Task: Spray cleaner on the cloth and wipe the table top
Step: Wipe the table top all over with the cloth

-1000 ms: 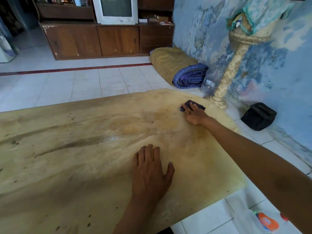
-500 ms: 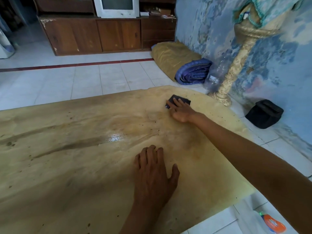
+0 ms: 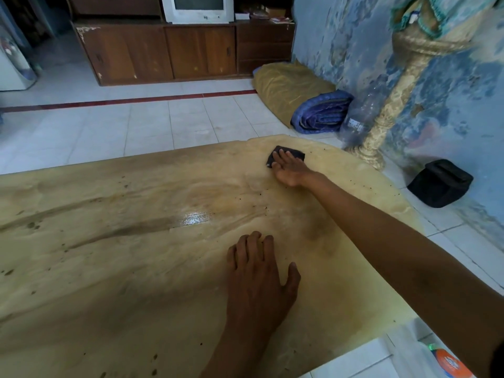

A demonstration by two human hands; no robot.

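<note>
The yellowish, stained table top (image 3: pixel 114 268) fills the lower view, with a wet shiny patch near its middle. A small dark cloth (image 3: pixel 296 154) lies near the table's far edge. My right hand (image 3: pixel 289 167) rests flat on it, fingers together, pressing it onto the surface. My left hand (image 3: pixel 259 279) lies flat on the table, nearer to me, fingers spread, holding nothing. The cleaner bottle (image 3: pixel 447 364), with an orange label, lies on the floor at the lower right, partly hidden by my right arm.
A cream pedestal (image 3: pixel 387 115) and a clear plastic bottle (image 3: pixel 362 113) stand by the blue wall past the table's far right corner. A black bag (image 3: pixel 439 184) sits on the floor to the right. Rolled bedding (image 3: pixel 321 113) lies further back, and a wooden cabinet (image 3: pixel 169 53) holds a television.
My right hand has slid the cloth to the left along the far edge of the table. My left hand stays planted in the same spot.
</note>
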